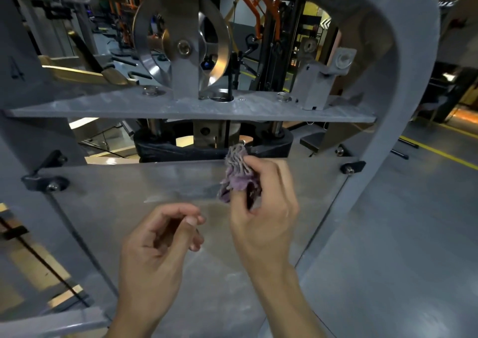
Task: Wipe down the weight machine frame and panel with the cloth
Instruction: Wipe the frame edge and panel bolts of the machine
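Purple cloth (239, 174) bunched in right hand (263, 208) fingers at panel (129, 182) top edge, left hand (160, 244) loosely curled, holding nothing; wiping apparently mid-course, next likely pressing cloth flat and sweeping across panel, then frame (413, 79).

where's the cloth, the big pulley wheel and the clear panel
cloth (239, 176), head view, on its bunched purple middle, pinched by the right hand (263, 208)
pulley wheel (148, 50), head view, on its left rim
clear panel (129, 198), head view, on a bare upper part
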Motion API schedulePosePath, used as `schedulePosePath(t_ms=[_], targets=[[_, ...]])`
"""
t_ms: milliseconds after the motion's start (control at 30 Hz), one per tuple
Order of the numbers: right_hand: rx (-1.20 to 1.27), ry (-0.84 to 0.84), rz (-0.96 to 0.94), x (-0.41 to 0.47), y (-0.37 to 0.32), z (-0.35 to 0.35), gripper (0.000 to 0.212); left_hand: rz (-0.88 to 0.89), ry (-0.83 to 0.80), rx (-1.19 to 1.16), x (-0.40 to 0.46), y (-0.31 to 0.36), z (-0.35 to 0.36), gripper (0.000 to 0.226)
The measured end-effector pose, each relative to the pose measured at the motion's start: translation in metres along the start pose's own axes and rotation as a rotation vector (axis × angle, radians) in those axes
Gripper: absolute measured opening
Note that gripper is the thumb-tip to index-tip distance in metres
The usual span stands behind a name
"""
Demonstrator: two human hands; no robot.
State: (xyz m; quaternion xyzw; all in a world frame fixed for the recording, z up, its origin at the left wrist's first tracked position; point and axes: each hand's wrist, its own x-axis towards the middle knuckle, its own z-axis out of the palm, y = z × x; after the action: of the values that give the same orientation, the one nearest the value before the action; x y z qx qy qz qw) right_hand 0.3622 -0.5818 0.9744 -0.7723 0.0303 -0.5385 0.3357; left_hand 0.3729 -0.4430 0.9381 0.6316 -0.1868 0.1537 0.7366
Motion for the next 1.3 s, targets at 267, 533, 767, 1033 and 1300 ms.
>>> schedulePosePath(t_ms=[267, 533, 767, 1033, 1300], targets=[[-0.103, 0.191, 0.193, 0.017, 0.037, -0.045, 0.024, 0.063, 0.036, 0.058, 0.002, 0.003, -0.017, 0.024], [0.008, 0.018, -0.002, -0.001, -0.002, 0.003, 0.023, 0.098, -0.001, 0.069, 0.007, 0.003, -0.025, 0.01], [-0.09, 0.178, 0.179, 0.012, 0.023, -0.03, 0.033, 0.088, 0.023, 0.049, 0.008, 0.002, -0.043, 0.013], [-0.001, -0.007, -0.002, -0.011, -0.017, 0.021, 0.029, 0.12, -0.005, 0.093, 0.012, 0.002, -0.052, 0.012], [-0.12, 0.181, 0.118, -0.01, -0.009, 0.01, 0.028, 0.146, 0.083, 0.172, 0.007, -0.002, -0.08, 0.014]])
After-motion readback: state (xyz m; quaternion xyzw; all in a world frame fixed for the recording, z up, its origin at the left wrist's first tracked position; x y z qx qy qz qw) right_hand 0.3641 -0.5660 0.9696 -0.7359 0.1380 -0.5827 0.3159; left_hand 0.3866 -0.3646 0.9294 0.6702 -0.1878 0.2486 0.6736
